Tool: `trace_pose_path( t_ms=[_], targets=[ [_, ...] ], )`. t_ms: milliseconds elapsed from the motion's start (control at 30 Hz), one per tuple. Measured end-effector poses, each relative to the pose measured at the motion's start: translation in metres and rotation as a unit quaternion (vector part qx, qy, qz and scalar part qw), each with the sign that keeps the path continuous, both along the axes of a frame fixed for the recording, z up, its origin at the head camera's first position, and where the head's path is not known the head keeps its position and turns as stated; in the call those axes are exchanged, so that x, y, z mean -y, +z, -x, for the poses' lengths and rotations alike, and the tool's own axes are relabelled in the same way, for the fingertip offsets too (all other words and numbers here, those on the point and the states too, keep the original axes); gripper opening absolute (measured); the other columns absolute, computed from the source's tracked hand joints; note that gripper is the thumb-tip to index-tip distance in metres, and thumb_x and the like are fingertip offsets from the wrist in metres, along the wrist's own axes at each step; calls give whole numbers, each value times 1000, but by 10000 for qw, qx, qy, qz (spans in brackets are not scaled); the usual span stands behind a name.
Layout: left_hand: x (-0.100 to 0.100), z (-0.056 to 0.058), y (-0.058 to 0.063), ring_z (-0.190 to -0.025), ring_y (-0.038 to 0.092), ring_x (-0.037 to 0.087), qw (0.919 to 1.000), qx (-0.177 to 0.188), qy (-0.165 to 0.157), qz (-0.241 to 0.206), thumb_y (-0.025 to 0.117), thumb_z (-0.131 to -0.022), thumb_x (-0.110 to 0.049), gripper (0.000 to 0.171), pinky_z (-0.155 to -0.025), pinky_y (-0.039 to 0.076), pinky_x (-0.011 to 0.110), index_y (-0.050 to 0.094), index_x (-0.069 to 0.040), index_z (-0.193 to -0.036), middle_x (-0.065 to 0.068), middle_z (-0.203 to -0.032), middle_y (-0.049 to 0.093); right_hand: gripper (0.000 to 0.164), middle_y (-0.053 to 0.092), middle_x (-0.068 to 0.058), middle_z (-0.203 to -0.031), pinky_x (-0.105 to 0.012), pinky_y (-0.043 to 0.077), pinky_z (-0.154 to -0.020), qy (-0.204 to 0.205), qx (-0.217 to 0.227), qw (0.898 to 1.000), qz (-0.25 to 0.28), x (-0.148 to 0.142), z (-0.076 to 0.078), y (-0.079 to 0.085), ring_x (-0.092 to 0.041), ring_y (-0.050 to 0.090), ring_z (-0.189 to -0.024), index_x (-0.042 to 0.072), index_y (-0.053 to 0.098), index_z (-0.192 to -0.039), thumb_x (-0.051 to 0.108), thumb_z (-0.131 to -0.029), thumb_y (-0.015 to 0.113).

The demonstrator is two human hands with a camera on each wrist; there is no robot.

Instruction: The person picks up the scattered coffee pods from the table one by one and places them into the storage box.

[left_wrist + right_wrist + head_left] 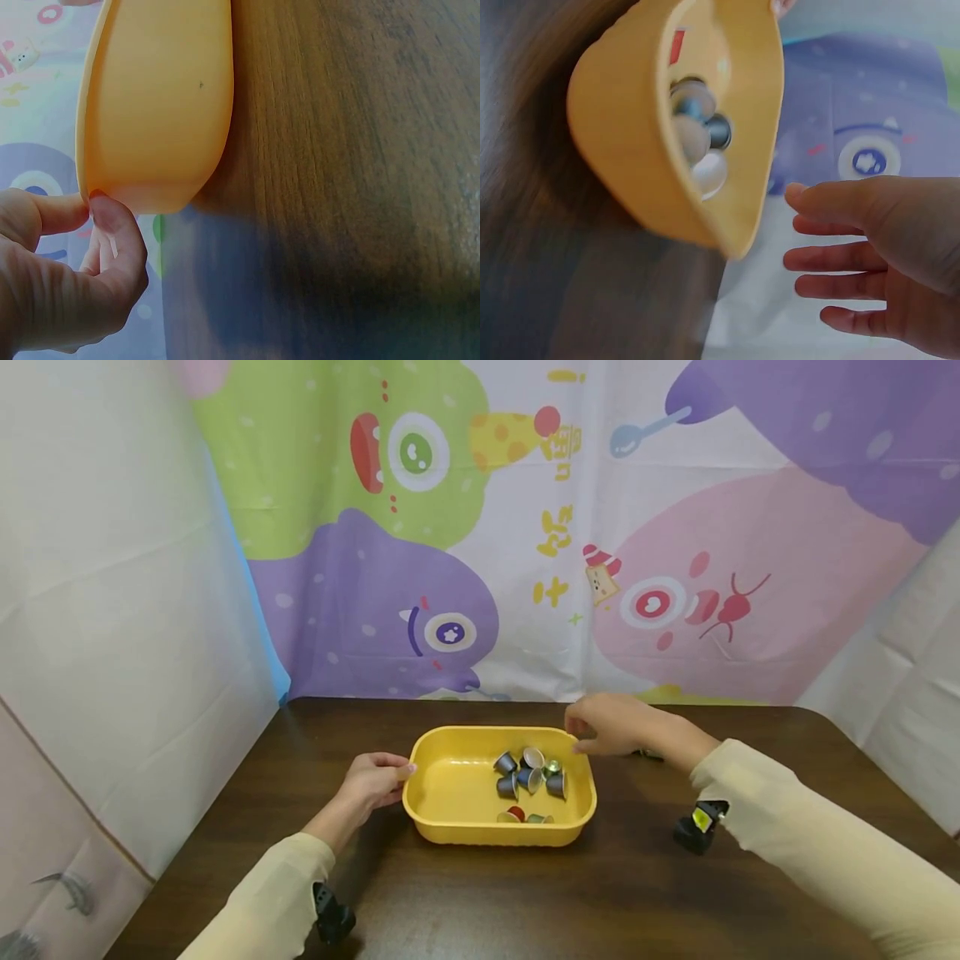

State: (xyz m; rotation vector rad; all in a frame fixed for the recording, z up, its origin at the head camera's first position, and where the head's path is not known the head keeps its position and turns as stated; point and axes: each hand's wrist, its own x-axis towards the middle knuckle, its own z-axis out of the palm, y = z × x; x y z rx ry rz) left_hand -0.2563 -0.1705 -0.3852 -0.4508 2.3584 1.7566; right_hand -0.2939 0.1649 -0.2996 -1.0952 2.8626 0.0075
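Observation:
A yellow plastic tub (450, 833) sits on the table with several coffee capsules (507, 787) in its right half. Most capsules are dark, with a red one (516, 812) and green ones (551, 767) among them. My left hand (371, 781) pinches the tub's left rim between thumb and fingers, as the left wrist view shows up close. By the far right corner of the tub is my right hand (618, 724), its fingers loosely extended and holding nothing. In the right wrist view, a gap shows between that hand's fingertips and the rim.
The dark wooden table (480, 902) reaches back to a curtain (540, 635) printed with cartoon monsters. A small dark and green thing (649, 754) lies on the table, partly hidden behind the right wrist. White cloth walls (127, 568) stand at the sides.

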Motion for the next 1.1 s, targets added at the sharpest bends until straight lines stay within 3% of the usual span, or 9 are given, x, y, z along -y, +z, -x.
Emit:
trace_pose_path(
  t_ms=[333, 667, 1100],
  targets=[
    [0, 0, 2, -89, 62, 20, 10000, -10, 15, 40, 62, -92, -12, 26, -80, 59, 33, 61, 5, -112, 14, -103, 60, 20, 68, -4, -96, -41, 54, -79, -482, -351, 9969, 507, -38, 12, -20, -21, 64, -91, 13, 66, -98, 27, -85, 72],
    [0, 0, 3, -88, 62, 20, 10000, -23, 20, 53, 63, -93, -12, 26, -85, 58, 37, 61, 5, -112, 16, -106, 60, 22, 69, -8, -96, -44, 55, -78, -909, -511, 9927, 603, -69, 24, -36, -25, 65, -90, 8, 65, -98, 24, -85, 72],
    [0, 0, -1, -89, 64, 22, 9999, -17, 94, 53, 63, -92, -11, 24, -77, 60, 32, 61, 4, -109, 14, -101, 61, 25, 67, -11, -98, -46, 54, -75, -1565, -405, 9860, 397, -102, 29, -62, -27, 63, -90, 6, 64, -100, 24, -84, 72]
  ],
)
